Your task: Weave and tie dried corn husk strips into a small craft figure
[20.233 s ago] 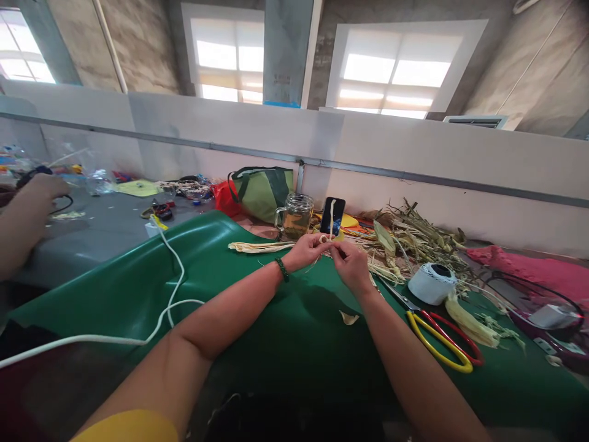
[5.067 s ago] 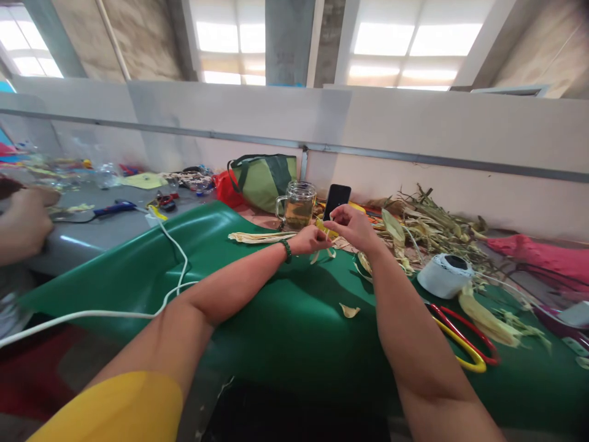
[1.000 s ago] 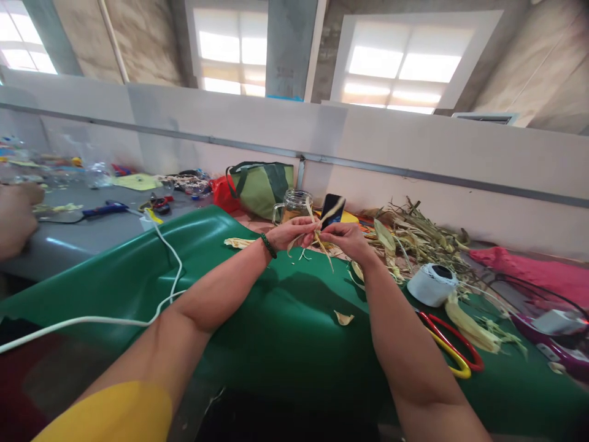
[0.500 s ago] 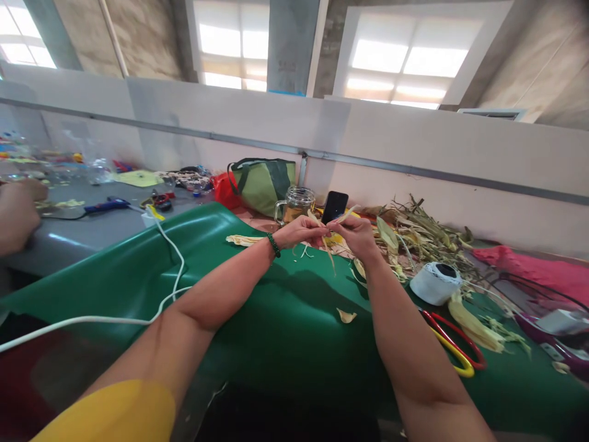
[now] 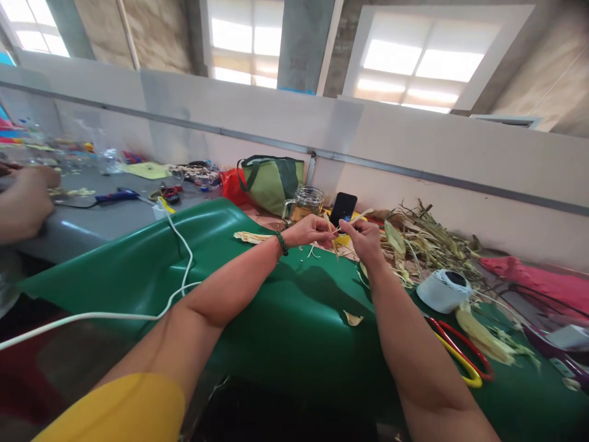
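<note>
Grey desk (image 5: 80,228): extending left of the smooth green sheet (image 5: 299,344). Between left hand (image 5: 309,232) and right hand (image 5: 367,238): thin pale husk strips (image 5: 363,216). On sheet, left of left hand: pale husk bundle (image 5: 251,237). Behind left hand: clear glass mug (image 5: 304,212); black rectangular phone (image 5: 344,205) to its right. Behind mug, leftward: green fabric bag (image 5: 267,187). Right of right hand: white thread spool (image 5: 437,296); dried husk heap (image 5: 437,232) behind it.

Windows (image 5: 418,58) are glaring white at back. Green sheet (image 5: 285,325) is catching sheen and soft shadow. Outer edges are stretching.
</note>
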The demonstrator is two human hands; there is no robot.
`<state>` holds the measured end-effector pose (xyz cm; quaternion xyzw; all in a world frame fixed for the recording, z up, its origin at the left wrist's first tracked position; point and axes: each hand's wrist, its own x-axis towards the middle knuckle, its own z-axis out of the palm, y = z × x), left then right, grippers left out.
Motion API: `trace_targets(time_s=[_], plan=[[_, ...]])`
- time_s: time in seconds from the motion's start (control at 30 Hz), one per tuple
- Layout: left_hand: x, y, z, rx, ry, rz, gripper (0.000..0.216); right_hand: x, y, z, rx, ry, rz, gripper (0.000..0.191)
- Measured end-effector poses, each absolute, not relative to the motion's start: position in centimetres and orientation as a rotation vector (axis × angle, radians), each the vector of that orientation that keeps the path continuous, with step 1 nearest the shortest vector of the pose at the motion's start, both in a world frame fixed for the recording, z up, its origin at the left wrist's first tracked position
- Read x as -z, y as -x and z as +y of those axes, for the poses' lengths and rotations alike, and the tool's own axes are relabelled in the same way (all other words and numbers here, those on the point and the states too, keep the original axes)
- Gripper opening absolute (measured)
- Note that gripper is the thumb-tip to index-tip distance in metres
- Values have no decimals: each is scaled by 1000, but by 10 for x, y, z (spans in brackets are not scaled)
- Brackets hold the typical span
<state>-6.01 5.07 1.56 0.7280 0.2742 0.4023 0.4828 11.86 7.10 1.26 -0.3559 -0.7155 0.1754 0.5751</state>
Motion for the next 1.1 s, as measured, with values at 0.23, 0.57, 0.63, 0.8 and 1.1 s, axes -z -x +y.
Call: trace_targets(time_s=[0.23, 0.57, 0.63, 0.8, 1.1], plan=[[-14, 59, 53, -922, -1795, 697, 49, -11, -119, 76, -443, 899, -1707, 47], [-22, 58, 46, -1031, -1571, 658, 53, -14, -129, 70, -990, 762, -2175, 43], [-21, 58, 47, -1082, -1614, 673, 45, -15, -128, 68, -967, 752, -2191, 40], [-18, 54, 51, -1183, -1522, 774, 31, -17, -118, 61, -811, 790, -2172, 34], [-19, 47, 51, -1340, -1319, 923, 27, -14, -100, 51, -544, 837, -2148, 36]])
